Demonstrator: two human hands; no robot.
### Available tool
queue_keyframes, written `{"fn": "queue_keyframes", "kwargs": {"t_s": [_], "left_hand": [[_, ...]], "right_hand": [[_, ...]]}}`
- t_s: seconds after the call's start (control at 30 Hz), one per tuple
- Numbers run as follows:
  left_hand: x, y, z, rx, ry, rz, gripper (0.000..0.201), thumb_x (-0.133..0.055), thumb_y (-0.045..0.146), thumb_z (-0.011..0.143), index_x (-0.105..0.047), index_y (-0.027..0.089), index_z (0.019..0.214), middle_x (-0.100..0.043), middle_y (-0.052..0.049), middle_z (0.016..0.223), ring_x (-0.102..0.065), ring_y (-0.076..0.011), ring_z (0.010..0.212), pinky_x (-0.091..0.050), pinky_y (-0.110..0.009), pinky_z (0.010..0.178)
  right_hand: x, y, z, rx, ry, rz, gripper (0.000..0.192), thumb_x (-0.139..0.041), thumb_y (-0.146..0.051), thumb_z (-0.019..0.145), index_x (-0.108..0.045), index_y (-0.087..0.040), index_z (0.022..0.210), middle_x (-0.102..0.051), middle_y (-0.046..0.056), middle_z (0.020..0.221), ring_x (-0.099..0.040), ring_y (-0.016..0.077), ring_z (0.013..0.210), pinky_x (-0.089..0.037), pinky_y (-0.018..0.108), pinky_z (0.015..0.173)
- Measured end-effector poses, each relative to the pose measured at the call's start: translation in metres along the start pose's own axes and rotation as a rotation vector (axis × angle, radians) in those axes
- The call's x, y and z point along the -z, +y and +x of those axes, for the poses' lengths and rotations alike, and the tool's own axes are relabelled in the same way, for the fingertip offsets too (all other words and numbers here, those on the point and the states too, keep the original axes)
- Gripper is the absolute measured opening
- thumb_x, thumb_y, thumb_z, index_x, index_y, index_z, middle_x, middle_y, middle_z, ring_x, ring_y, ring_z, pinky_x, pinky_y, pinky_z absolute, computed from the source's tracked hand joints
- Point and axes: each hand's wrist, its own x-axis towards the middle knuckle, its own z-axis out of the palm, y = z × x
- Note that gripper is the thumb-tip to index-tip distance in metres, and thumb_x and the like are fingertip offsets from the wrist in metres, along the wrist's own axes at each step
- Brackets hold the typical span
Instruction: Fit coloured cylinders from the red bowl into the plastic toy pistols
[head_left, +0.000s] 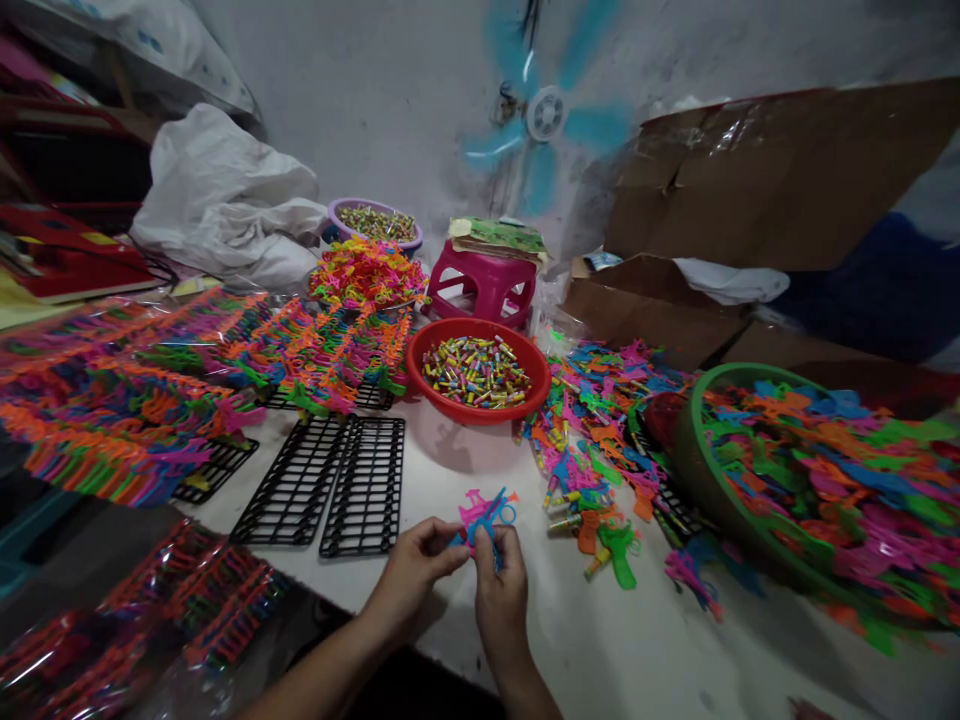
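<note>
While both hands work low over the white bench (465, 450), nothing shows readable writing.
Toy: small pink and blue plastic toy (486, 512), held just above the bench.
Left hand (418, 570): fingers pinched on the toy's left side.
Right hand (501, 588): fingers closed on its lower part.
Near: black grid trays (322, 485); red bowl (420, 375) of small coloured rolls; loose plastic pieces (600, 440); green basin (697, 470).
Labels: none legible.

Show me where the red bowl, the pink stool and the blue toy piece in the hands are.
red bowl (417, 365), head view, left rim.
pink stool (484, 265), head view, seat top.
blue toy piece (489, 515), head view, middle.
</note>
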Motion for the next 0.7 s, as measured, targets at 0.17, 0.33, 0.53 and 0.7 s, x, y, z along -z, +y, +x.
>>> {"fn": "queue_keyframes", "kwargs": {"t_s": [0.17, 0.33, 0.53, 0.7], "left_hand": [[-0.007, -0.005, -0.002, -0.085, -0.047, 0.137, 0.023, -0.069, 0.028, 0.061, -0.066, 0.014, 0.078, -0.068, -0.004, 0.077, -0.060, -0.0178, 0.074, -0.045, -0.027, 0.070], [0.011, -0.025, 0.012, -0.226, -0.007, 0.529, 0.044, -0.057, 0.026, 0.072, -0.053, 0.016, 0.115, -0.057, -0.011, 0.116, -0.053, -0.0224, 0.106, -0.041, -0.037, 0.091], [0.028, -0.063, 0.020, -0.601, -0.073, 1.127, 0.043, -0.041, 0.008, 0.076, -0.050, 0.018, 0.117, -0.058, -0.010, 0.116, -0.049, -0.0225, 0.111, -0.033, -0.050, 0.097], [0.029, -0.078, 0.020, -0.759, -0.162, 1.378, 0.047, -0.036, 0.003, 0.077, -0.046, 0.018, 0.120, -0.056, -0.009, 0.118, -0.045, -0.0239, 0.115, -0.035, -0.053, 0.095]], "right_hand": [[-0.002, 0.005, 0.001, -0.037, 0.029, -0.039, 0.031, -0.041, -0.048, 0.079, -0.049, -0.019, 0.071, -0.054, 0.000, 0.064, -0.050, 0.0146, 0.062, -0.041, 0.024, 0.059], [0.070, 0.021, 0.053, -0.048, 0.320, -0.413, 0.048, -0.043, -0.057, 0.072, -0.056, -0.013, 0.086, -0.058, 0.012, 0.080, -0.053, 0.0249, 0.076, -0.040, 0.035, 0.066], [0.095, 0.055, 0.067, 0.293, 0.390, -0.895, 0.044, -0.038, -0.045, 0.079, -0.062, -0.011, 0.094, -0.059, 0.017, 0.091, -0.051, 0.0292, 0.091, -0.036, 0.042, 0.078], [0.015, 0.082, 0.023, 0.433, 0.051, -0.857, 0.032, -0.040, -0.037, 0.082, -0.060, -0.018, 0.099, -0.060, 0.012, 0.099, -0.051, 0.0255, 0.093, -0.037, 0.040, 0.081]]}}
